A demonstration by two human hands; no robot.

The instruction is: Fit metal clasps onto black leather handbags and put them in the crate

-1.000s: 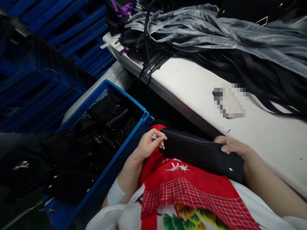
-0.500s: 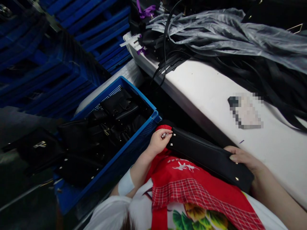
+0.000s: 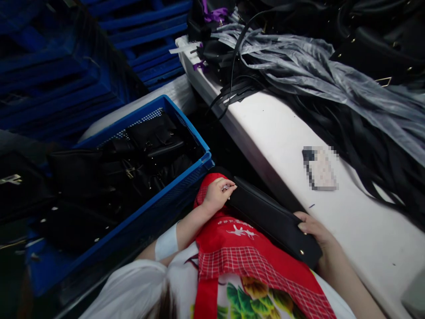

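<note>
A long black leather bag piece [image 3: 272, 219] with small gold studs lies across my lap, on a red apron [image 3: 242, 252]. My left hand [image 3: 217, 195] grips its left end with curled fingers; a ring shows on one finger. My right hand [image 3: 312, 228] holds its right end, thumb on top, close to the white table's [image 3: 285, 133] edge.
A blue plastic crate [image 3: 159, 204] full of black bags stands to my left, with stacked blue crates [image 3: 66, 66] behind it. On the table lie a pile of black straps and grey plastic sleeves [image 3: 315, 66], black bags [image 3: 381, 40] and a small blurred item [image 3: 320, 168].
The view has swung a little; both hands keep hold of the black piece, which now sits slightly lower and more tilted on my lap.
</note>
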